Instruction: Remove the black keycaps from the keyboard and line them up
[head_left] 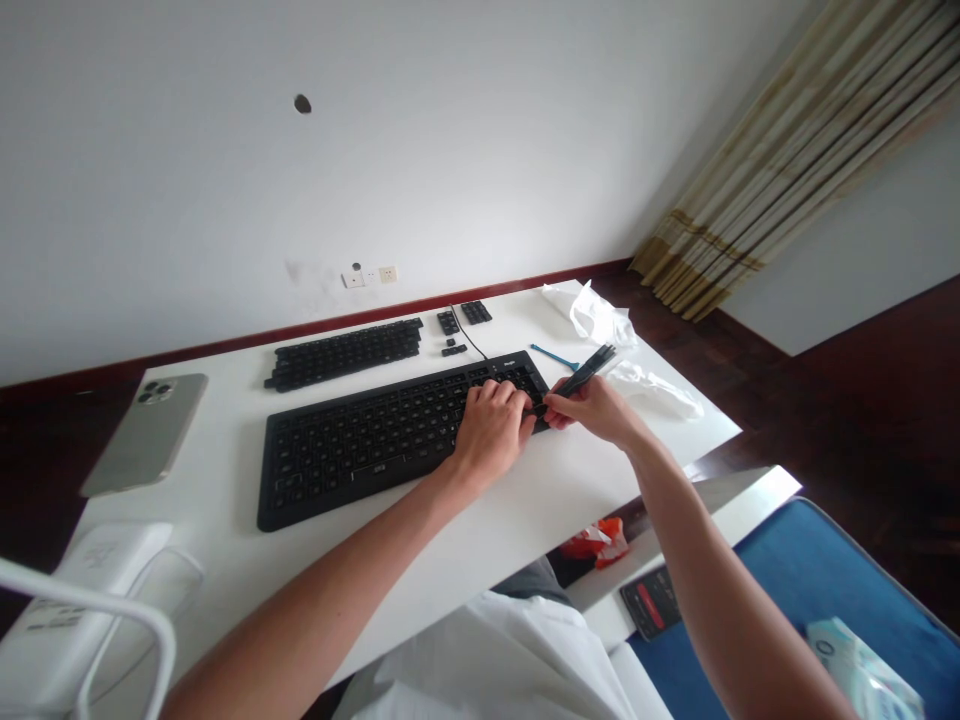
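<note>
A black keyboard (375, 430) lies at a slant on the white desk, its key positions showing small light-centred mounts where caps are off. My left hand (495, 425) rests over its right part, fingers bent on the keys and thumb by the front edge. Beside it, my right hand (585, 408) is closed around a slim black brush (592, 368), whose flared end points up and away. The brush's lower end reaches the keyboard's right side near my left fingers, which partly hide it. Loose black keycaps (345, 352) stand in rows behind the keyboard.
Smaller keycap groups (475, 312) and a blue stick-like tool (553, 356) lie toward the back. Crumpled white plastic (596, 318) is at the right. A phone (150, 430) and a white power strip (90, 580) with cable occupy the left. An open drawer (742, 490) juts out at right.
</note>
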